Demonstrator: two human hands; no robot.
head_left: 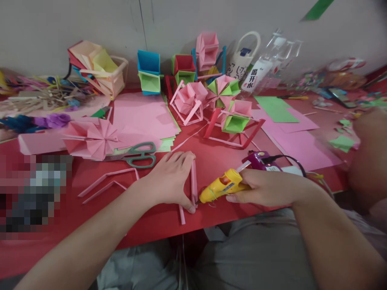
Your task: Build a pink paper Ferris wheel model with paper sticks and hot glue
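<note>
My right hand [269, 187] grips a yellow hot glue gun [222, 185], its nozzle pointing left and down. The tip meets, or nearly meets, the lower end of a folded pink paper strip [194, 181]. That strip is held against the table by my left hand [169, 177], thumb at the lower corner and fingertips at the upper end. Part of the strip lies hidden under the palm; another short piece sticks out below the thumb. Left of my wrist are bent pink paper strips [105, 177]. Green-handled scissors [140, 155] lie behind them.
Across the red table [169, 225] stand folded paper wheels on frames, such as a pink and green one [236, 123]. Pink sheets [139, 117], plastic bottles [260, 72] and a purple device with a black cord [263, 161] lie around. Another person's arm [369, 157] rests at right.
</note>
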